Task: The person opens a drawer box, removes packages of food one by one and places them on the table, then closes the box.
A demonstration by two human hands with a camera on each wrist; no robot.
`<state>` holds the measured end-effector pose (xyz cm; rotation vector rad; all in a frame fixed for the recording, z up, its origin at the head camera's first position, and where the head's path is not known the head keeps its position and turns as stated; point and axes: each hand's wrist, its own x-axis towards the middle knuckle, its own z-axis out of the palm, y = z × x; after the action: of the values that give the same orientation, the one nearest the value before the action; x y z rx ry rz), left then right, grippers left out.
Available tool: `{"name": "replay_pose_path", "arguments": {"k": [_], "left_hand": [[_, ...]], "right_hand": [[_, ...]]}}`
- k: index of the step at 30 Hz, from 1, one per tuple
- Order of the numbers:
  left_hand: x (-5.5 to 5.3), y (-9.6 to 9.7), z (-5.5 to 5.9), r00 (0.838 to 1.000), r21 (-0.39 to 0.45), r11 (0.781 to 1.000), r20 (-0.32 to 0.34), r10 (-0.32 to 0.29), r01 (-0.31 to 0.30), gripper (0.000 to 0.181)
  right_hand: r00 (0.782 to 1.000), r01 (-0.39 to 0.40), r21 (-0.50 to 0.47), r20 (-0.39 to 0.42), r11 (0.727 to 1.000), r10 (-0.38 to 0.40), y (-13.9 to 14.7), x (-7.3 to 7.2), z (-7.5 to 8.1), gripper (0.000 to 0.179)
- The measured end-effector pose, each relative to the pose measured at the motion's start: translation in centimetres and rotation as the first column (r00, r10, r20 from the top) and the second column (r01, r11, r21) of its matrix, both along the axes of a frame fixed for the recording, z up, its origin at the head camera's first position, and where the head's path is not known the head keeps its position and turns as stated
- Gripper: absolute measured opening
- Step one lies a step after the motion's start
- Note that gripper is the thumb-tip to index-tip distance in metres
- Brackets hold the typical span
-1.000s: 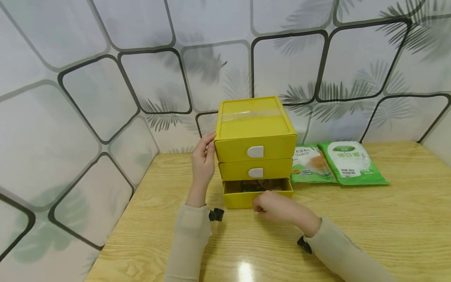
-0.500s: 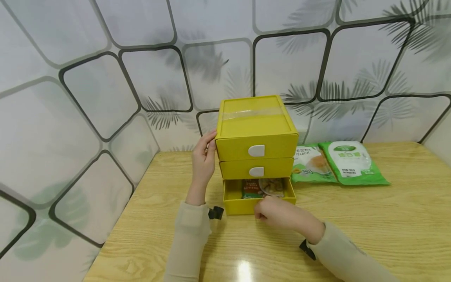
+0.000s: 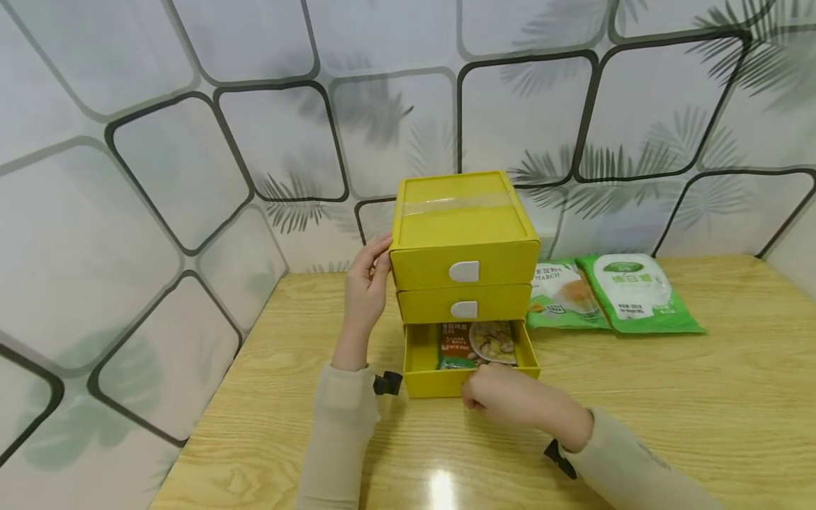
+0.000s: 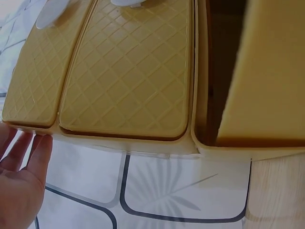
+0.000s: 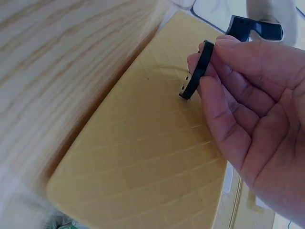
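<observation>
A yellow three-drawer cabinet (image 3: 459, 223) stands on the wooden table. Its bottom drawer (image 3: 432, 384) is pulled out, and a brown-and-green food packet (image 3: 455, 343) with a picture of a bowl lies inside. My right hand (image 3: 510, 397) is at the drawer's front; in the right wrist view its thumb and fingers pinch a dark curved handle (image 5: 198, 71) there. On the cabinet's left side rests my left hand (image 3: 366, 297), its fingers extended along the wall beside the top drawer. The two upper drawers are closed, each with a white handle (image 3: 464, 271).
Two green-and-white packets lie to the right of the cabinet: a starch packet (image 3: 567, 297), partly behind it, and a bigger packet (image 3: 637, 294). A patterned wall (image 3: 395, 120) runs behind and along the left edge of the table (image 3: 733, 397).
The bottom drawer has slid farther out toward me along with my right hand, uncovering more of the packet inside. My left hand has stayed against the cabinet's side.
</observation>
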<state>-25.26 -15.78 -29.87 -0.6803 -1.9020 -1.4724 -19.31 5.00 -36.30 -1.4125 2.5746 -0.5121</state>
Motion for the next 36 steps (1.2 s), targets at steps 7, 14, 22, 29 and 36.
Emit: {"name": "replay_pose_path", "arguments": {"k": [7,14,22,29,36], "left_hand": [[0.1,-0.3,0.1,0.999,-0.022,1.0,0.027,-0.021,0.022,0.027],[0.1,-0.3,0.1,0.999,-0.03,0.999,0.04,-0.022,0.023,0.027],[0.1,-0.3,0.2,0.999,-0.023,0.999,0.039,-0.023,0.024,0.027],[0.1,-0.3,0.2,0.998,-0.01,0.999,0.048,-0.032,0.033,0.027],[0.1,-0.3,0.2,0.997,-0.006,0.999,0.072,-0.032,0.033,0.027]], "right_hand": [[0.999,-0.022,0.018,0.024,1.0,0.021,0.0,0.3,0.2,0.047],[0.997,-0.038,0.051,0.07,0.998,0.034,0.0,1.1,0.8,0.047],[0.993,-0.077,0.093,0.096,0.993,0.068,0.2,2.1,1.1,0.046],[0.991,-0.097,0.107,0.102,0.99,0.086,0.3,2.9,1.3,0.047],[0.993,-0.112,0.107,0.044,0.988,0.108,0.4,3.4,1.3,0.048]]}}
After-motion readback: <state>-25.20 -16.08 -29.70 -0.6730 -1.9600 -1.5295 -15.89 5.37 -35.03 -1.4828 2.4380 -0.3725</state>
